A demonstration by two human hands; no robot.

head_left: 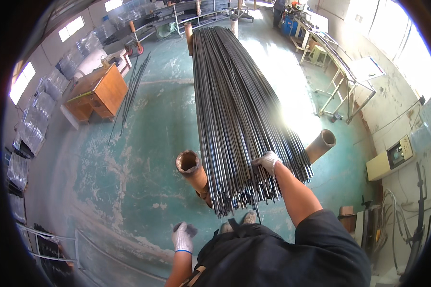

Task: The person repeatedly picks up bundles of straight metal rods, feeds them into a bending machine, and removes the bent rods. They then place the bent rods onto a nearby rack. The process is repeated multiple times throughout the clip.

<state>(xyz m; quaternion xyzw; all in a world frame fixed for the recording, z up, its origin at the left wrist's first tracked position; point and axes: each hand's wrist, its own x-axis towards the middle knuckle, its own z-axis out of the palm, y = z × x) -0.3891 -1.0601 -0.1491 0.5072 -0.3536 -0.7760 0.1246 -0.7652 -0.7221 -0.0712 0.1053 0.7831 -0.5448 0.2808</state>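
Worn green floor point(143, 158) is spread across the workshop. Nearest, the gloved left hand point(182, 237) is held low over it, away from the rods; its finger closure cannot be made out. Well apart, the gloved right hand point(267, 161) is laid on the near part of the long dark rods point(232, 105); whether one is gripped cannot be told. The rods are flanked by brown tubes point(194, 180). Farther left, a wooden desk point(100, 91) is seen.

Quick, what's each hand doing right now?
Left hand: loosely open, nothing seen in it.
Right hand: on the dark rods; can't tell if it's gripping.
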